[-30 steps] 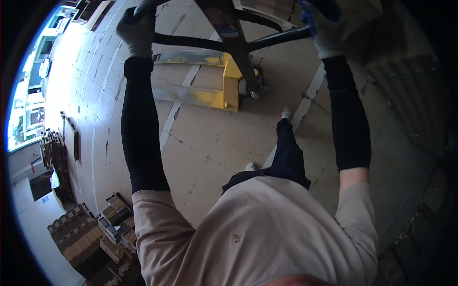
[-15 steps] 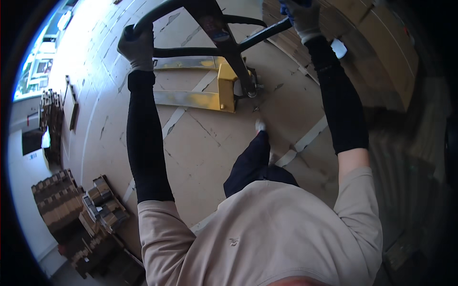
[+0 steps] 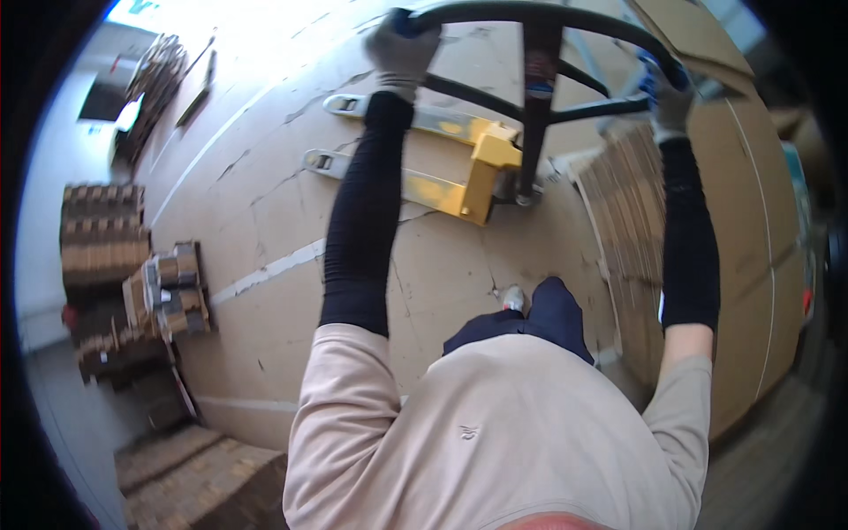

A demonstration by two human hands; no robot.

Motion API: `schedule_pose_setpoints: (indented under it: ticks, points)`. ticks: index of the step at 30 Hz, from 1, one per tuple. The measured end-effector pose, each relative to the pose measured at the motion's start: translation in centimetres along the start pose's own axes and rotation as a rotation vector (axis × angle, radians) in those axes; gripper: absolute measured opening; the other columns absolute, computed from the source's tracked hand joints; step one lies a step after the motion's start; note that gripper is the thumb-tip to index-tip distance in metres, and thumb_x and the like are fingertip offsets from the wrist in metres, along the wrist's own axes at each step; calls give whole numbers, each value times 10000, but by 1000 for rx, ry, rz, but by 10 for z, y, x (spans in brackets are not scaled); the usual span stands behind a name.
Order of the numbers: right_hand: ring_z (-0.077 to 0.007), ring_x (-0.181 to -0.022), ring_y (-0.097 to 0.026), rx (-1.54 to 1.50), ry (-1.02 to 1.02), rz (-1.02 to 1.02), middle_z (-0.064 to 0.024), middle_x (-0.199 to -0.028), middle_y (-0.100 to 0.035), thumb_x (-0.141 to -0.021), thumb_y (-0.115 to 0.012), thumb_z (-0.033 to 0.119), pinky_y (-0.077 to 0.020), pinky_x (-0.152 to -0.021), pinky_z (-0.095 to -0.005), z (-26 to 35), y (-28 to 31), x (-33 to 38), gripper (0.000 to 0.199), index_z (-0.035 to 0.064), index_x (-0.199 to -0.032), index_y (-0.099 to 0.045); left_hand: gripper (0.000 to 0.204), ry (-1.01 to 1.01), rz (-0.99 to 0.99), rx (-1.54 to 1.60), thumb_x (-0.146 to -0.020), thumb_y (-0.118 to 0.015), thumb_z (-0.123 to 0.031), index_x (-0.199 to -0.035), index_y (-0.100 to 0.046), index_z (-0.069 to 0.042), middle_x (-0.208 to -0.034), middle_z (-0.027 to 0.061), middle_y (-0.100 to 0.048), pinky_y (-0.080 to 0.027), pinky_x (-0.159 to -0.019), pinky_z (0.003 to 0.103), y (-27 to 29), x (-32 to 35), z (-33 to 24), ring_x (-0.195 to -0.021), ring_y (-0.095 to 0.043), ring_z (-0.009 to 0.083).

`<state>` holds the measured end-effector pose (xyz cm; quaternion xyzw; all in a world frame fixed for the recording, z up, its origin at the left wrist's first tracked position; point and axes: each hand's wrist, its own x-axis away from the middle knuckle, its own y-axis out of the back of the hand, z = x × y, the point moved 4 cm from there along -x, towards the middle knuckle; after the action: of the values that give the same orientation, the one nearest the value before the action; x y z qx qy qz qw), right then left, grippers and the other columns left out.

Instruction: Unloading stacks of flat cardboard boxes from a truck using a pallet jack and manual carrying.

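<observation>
A yellow pallet jack stands on the concrete floor ahead of me, its two forks pointing left. Its black loop handle rises toward me at the top of the view. My left hand, in a grey glove, grips the left end of that handle. My right hand, in a grey and blue glove, grips the right side of the loop. Both arms wear black sleeves and are stretched out straight. One foot shows on the floor below the jack.
A tall stack of flat cardboard sheets fills the right side, close to the jack. Stacks of cardboard bundles stand along the left wall, with more at the upper left. White lines cross the cracked concrete floor.
The view has swung: the jack now lies further right and its forks point left. The cardboard stack on the right has come much closer. Both hands stay on the handle.
</observation>
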<state>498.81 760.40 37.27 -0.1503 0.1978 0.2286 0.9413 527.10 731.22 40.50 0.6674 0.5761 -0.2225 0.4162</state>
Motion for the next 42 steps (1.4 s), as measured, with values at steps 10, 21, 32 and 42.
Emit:
schedule_pose_setpoints:
  ticks: [10,21,32,42]
  points:
    - [-56,-554,-516,-39,-9,136,-80,-868,-703,-865,-705,78,-410,-510,-209,-108,-44,-214,203,-61,-1014,-702,282,-3,-156,-110,-578,-792,-310,-686,-611,-123,-601,81,-617,-491,-556,418,-103,-85,25,-551,-626,314]
    - [-102,-612,-578,-135,-135,426,-29,-749,-613,-877,-716,109,-492,-573,-253,-293,-184,-420,144,-5,-938,-654,270,175,-197,-211,-644,-812,-162,-792,-617,-48,-646,93,-615,-487,-538,333,-138,-133,66,-534,-612,245]
    - [-125,-754,-610,-297,-172,763,-36,-868,-641,-908,-682,292,-495,-668,-272,-413,-407,-505,300,26,-1041,-654,299,342,-253,-263,-666,-790,-105,-892,-604,-49,-715,138,-612,-493,-557,380,-144,-203,153,-609,-626,342]
    - [-171,-1047,-603,-433,-15,1105,-90,-1142,-662,-925,-581,359,-454,-936,-317,-451,-688,-471,416,-2,-1119,-652,351,473,-382,-374,-735,-798,-72,-1030,-612,-32,-815,143,-686,-550,-660,318,-135,-241,208,-714,-713,245]
